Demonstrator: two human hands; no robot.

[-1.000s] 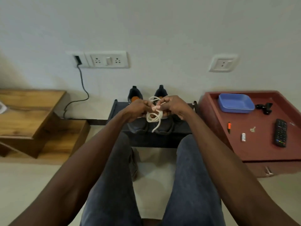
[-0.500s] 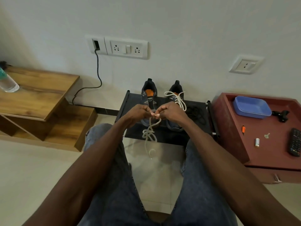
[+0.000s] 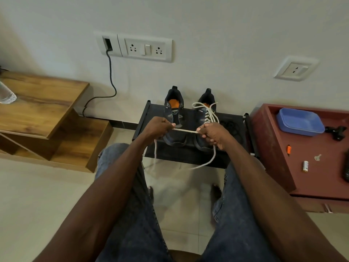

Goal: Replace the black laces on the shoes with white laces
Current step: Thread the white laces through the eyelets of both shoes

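Two dark shoes with orange insoles stand on a low black rack (image 3: 143, 118). The left shoe (image 3: 173, 110) has no lace in it. The right shoe (image 3: 205, 112) is threaded with a white lace. My left hand (image 3: 157, 129) and my right hand (image 3: 213, 134) each pinch a loose white lace (image 3: 186, 131), stretched taut between them in front of the shoes. Both ends of that lace hang down below my fists. A heap of black laces (image 3: 229, 126) lies on the rack to the right of the shoes.
A wooden stepped shelf (image 3: 47, 114) stands on the left with a clear bottle at its edge. On the right a red cabinet (image 3: 311, 176) carries a blue tray (image 3: 300, 121), a key, a battery and a remote. My knees are below the hands.
My hands have drawn apart, pulling the bunched white lace out straight between them. The camera has tilted down and to the left.
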